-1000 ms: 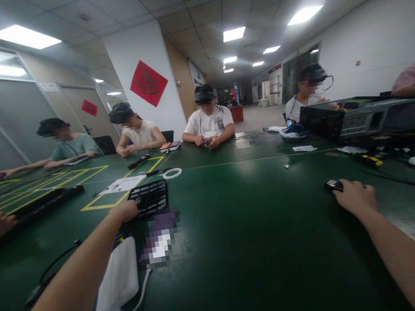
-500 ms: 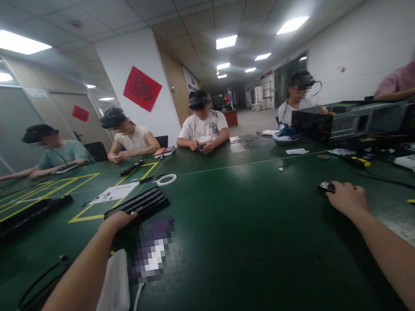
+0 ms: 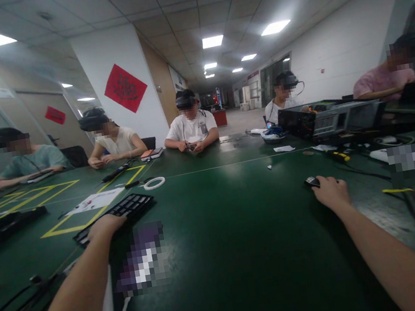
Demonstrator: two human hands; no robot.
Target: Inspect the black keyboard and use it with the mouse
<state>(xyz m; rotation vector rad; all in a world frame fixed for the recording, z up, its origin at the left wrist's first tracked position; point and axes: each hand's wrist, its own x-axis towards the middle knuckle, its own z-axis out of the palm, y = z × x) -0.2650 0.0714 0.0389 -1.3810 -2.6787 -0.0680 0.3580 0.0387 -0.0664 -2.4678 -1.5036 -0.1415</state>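
My left hand (image 3: 105, 226) rests on the near end of a black slotted tray (image 3: 121, 212) that lies flat on the green table (image 3: 237, 235); its fingers curl over the tray's edge. My right hand (image 3: 331, 191) is closed on a small black object (image 3: 311, 181) at the right side of the table. A white pouch with a cord (image 3: 108, 310) lies under my left forearm, beside a blurred purple item (image 3: 141, 259).
Several people sit along the far side of the table. A white ring (image 3: 154, 183), a sheet of paper (image 3: 95, 200) and yellow tape lines lie at the left. Black equipment boxes (image 3: 329, 122), cables and a yellow-handled tool (image 3: 339, 156) crowd the right side.
The black tray went from raised on edge to lying flat under my left hand. The view swung to the right. My right hand stayed on the small black object.
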